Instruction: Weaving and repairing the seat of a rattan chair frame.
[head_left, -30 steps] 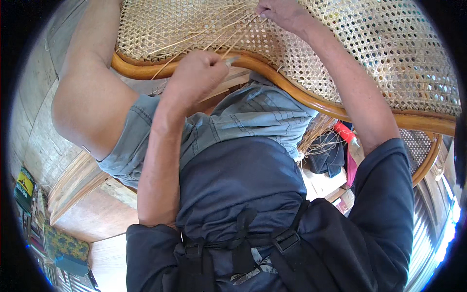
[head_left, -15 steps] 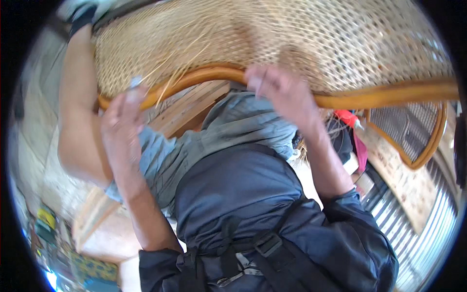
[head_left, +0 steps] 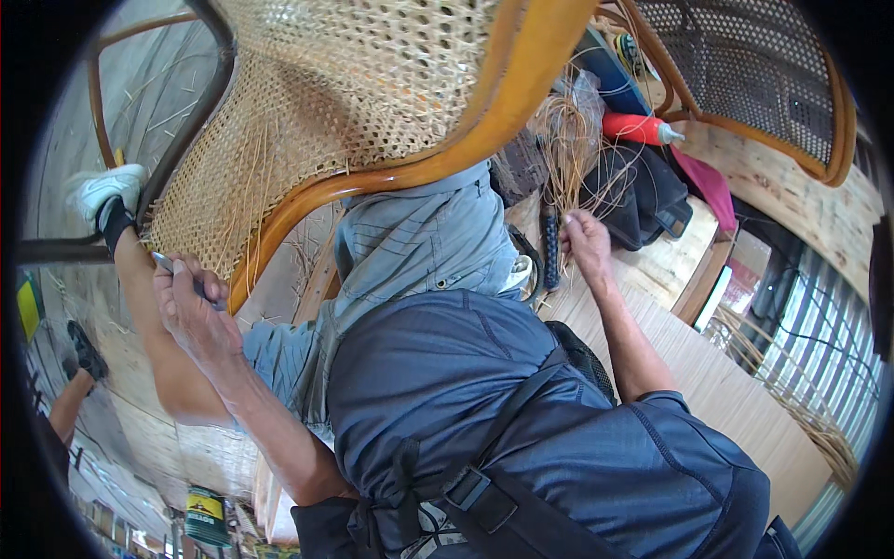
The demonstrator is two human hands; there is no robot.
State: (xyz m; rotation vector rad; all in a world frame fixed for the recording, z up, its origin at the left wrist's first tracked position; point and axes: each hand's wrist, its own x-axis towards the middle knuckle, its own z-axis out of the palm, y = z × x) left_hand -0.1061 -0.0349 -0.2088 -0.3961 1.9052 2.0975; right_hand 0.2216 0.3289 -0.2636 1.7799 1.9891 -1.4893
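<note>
My left hand (head_left: 194, 303) is closed round a slim grey tool (head_left: 163, 263) whose pale end sticks out past the fingers; its exact kind does not show. It is beside the orange-brown curved wooden rim (head_left: 307, 196) of a woven cane chair panel (head_left: 354, 93). Loose cane ends stick out of the weave near this rim. To the right, my right hand (head_left: 589, 244) pinches at the lower ends of a bundle of thin cane strands (head_left: 568, 154). A dark-handled tool (head_left: 550, 250) lies just left of that hand.
A red bottle (head_left: 636, 129) with a pale nozzle lies near a black bag (head_left: 638, 196) and magenta cloth (head_left: 705, 186). Another cane-panelled frame (head_left: 745, 74) stands at the far right. A tub (head_left: 207, 515) is at the lower left. Another person's leg (head_left: 73, 401) shows at the left edge.
My view has turned rightward, bringing the cane bundle into sight. My right hand has left the chair rim for the strands. My left hand still holds the slim tool.
</note>
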